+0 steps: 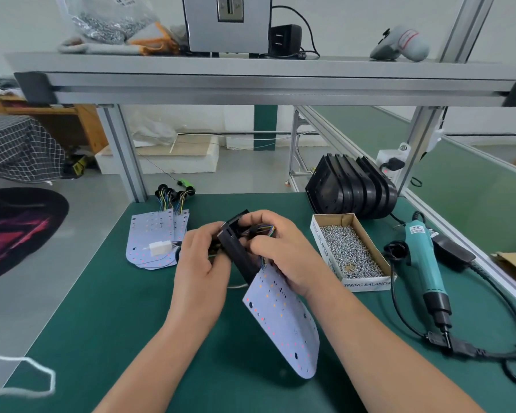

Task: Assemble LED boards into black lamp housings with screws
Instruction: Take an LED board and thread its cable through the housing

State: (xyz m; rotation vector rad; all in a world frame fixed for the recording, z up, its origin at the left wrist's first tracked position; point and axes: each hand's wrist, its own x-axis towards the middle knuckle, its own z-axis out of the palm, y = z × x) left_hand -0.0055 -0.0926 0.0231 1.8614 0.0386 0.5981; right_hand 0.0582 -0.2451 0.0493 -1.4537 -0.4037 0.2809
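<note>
i see the green bench (pixel 102 323) filling the lower view, with a metal shelf (pixel 251 70) above its far edge. at the far right corner a stack of black housings (pixel 355 186) stands on edge, leaning together. along the right edge lies a teal electric screwdriver (pixel 423 263), tip toward me, its black cable looping at the near right. just left of it an open cardboard box (pixel 367 286) holds a heap of silver screws (pixel 349 248). near the far left corner a pile of led boards (pixel 149 234) lies flat, with coloured leads at its far end and a white connector (pixel 160 248) resting on top. over the middle of the bench one led board (pixel 283 323) hangs tilted, its rounded end toward me, its far end meeting a black housing (pixel 236 248) held up on edge between my hands. my left hand (pixel 203 269) curls its fingers round the housing's left side. my right hand (pixel 283 251) grips from the right, fingers bent over the housing and a bundle of coloured wires (pixel 265 229); whether it also pinches the board i cannot tell.
</note>
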